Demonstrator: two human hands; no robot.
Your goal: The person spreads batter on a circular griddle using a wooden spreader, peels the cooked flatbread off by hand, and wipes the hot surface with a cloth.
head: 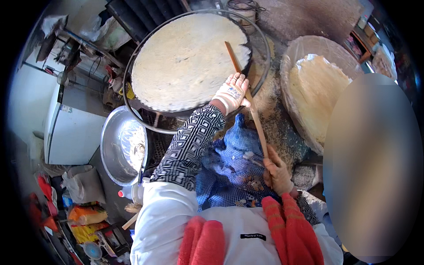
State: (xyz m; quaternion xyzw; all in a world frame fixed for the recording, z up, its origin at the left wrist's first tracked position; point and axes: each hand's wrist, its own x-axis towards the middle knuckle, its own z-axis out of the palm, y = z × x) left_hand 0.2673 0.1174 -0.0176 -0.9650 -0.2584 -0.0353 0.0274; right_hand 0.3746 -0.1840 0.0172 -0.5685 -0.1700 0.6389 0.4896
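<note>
A large round flatbread (188, 59) covers a dark round griddle inside a metal ring (268, 63). My left hand (233, 91), in a pale glove, rests over the middle of a long wooden stick (257, 124) near the griddle's lower right edge; whether its fingers close around the stick cannot be told. The stick's flat, browner end lies over the flatbread's right side. Near my lap, my right hand (276, 170) is closed around the stick's lower end. A blue checked cloth (238, 159) lies beneath the stick, between my arms.
Left of my left sleeve stands a metal basin (109, 149) with pale batter residue and a utensil. At the right, a plastic-lined basket (286, 73) holds stacked flatbreads (318, 96). A blurred shape covers the far right. A white cabinet (73, 135), sacks and packages line the left side.
</note>
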